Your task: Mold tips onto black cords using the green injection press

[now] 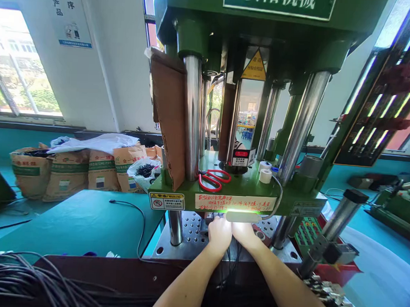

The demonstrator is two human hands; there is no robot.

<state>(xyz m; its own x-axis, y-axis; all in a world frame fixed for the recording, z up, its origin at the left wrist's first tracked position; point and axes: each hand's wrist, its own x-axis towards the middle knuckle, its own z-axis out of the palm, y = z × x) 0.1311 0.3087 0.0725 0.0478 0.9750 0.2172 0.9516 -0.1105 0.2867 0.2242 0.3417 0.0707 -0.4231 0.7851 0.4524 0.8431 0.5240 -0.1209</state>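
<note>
Both of my hands reach in under the green upper plate (182, 189) of a press, above its perforated metal bed (193, 251). My left hand (220, 232) looks closed with its fingers curled in; what it grips is hidden. Close against it is my right hand (244, 233), whose fingers are out of sight behind a lit lamp bar (243, 216). Thin black cables (233, 260) hang down below and between my hands toward the front edge. Metal mold parts show just beside the hands, partly covered.
Red-handled scissors (214, 179) and white tape rolls (265, 176) lie on the upper plate. Cardboard (167, 119) leans at the left steel column (192, 120). Bundled black cables (29, 284) lie at lower left, connector ends (331, 300) at lower right. A control panel (307, 234) sits right.
</note>
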